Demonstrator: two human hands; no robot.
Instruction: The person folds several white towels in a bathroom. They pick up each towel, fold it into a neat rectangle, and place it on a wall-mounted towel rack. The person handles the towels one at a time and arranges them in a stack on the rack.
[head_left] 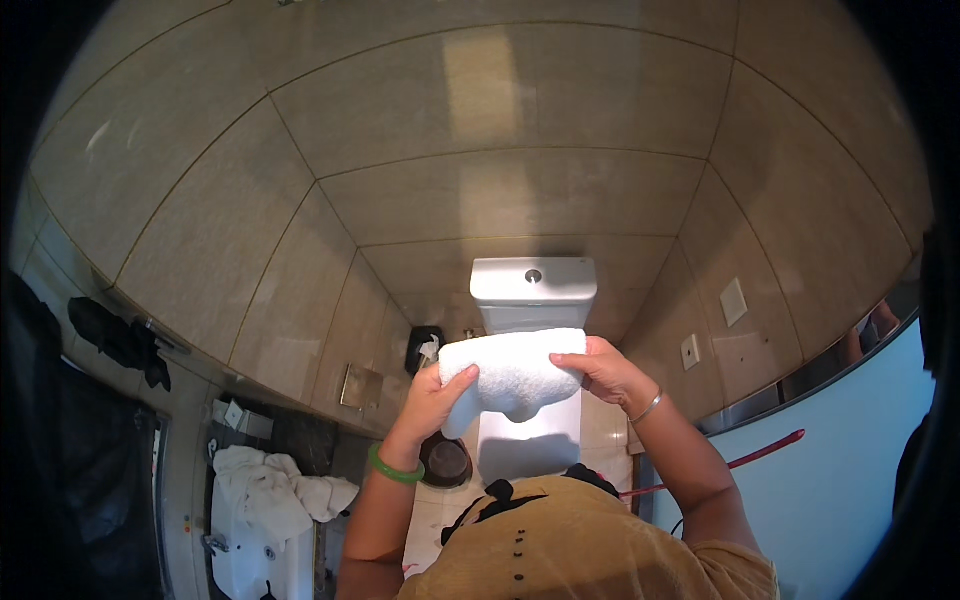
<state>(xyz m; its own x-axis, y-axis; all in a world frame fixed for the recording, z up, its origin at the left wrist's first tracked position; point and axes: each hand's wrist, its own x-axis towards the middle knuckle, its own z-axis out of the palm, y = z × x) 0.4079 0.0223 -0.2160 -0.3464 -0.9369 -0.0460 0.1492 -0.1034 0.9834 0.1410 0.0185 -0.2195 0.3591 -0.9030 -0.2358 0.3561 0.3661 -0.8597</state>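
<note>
A folded white towel point(515, 375) is stretched between my two hands, held up in front of the toilet point(533, 292). My left hand point(432, 400), below a green bangle, grips its left end with the thumb on top. At the right end my right hand point(598, 368), with a silver bracelet at the wrist, pinches the cloth, thumb lying over it. Both hands have their other fingers hidden behind the towel. The middle of the towel sags a little and covers part of the toilet's lid. The tank with its round flush button shows above it.
To the left, a white washbasin point(235, 560) holds crumpled white towels point(275, 495). A black waste bin point(425, 345) stands left of the toilet, and a dark brown basin point(447, 462) sits on the floor. A red stick point(770, 448) slants at the right by a pale blue panel point(800, 500).
</note>
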